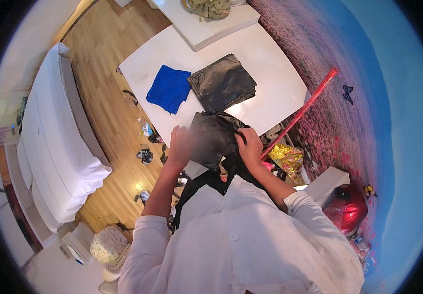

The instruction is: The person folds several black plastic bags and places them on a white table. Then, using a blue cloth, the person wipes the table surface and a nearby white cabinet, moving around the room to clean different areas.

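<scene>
A black plastic bag (211, 137) spreads between my hands at the near edge of the white table (274, 84). My left hand (180, 145) holds its left edge, with the fingers partly lost in blur. On the other side, my right hand (249, 147) pinches the black plastic between thumb and fingers. Just beyond lies a flat stack of black plastic bags (226, 82), its near corner close to the held bag. A folded blue cloth (169, 88) rests on the table left of that stack.
A red pole (299, 114) leans along the table's right side. Nearby are a gold foil bag (288, 160) and a red helmet (347, 209). Scraps (144, 156) litter the wooden floor at left, beside a bed (57, 147). A camouflage bag (211, 8) sits on a raised white surface (218, 27).
</scene>
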Tool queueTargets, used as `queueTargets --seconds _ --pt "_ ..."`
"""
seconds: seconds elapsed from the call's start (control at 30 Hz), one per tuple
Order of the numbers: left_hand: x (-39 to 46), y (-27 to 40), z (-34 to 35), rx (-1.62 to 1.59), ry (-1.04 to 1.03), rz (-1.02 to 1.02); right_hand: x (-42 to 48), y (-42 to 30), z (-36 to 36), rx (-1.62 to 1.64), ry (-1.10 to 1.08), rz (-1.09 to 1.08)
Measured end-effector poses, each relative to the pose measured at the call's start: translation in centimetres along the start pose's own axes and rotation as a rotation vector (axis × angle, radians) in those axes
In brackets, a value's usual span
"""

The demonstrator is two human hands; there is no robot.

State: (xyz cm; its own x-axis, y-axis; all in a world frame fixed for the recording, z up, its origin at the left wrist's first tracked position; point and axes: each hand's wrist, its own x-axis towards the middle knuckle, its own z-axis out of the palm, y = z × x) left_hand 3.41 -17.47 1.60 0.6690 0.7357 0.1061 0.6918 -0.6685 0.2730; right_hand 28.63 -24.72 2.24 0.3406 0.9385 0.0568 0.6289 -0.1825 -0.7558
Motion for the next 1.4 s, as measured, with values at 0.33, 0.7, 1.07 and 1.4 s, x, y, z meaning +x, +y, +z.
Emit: queueTargets --seconds 0.33,0.7,1.07,1.4 --pt "-3.2 0.2 3.5 -1.611 -0.110 -0.848 -5.0 -3.9 1.3 0.129 -0.109 -0.410" --pt "-5.0 -2.2 8.9 -1.737 -0.011 -1.020 -9.5 -3.4 4.9 0.082 -0.357 -0.625" --pt "-5.5 -3.3 11.4 -1.595 -0.007 -1.104 -2.5 4.7 3.2 0.036 0.326 0.360" --pt "-5.1 -1.7 5.7 -1.438 -0.093 -1.059 -6.1 -2.8 2.0 0.027 0.265 -0.154"
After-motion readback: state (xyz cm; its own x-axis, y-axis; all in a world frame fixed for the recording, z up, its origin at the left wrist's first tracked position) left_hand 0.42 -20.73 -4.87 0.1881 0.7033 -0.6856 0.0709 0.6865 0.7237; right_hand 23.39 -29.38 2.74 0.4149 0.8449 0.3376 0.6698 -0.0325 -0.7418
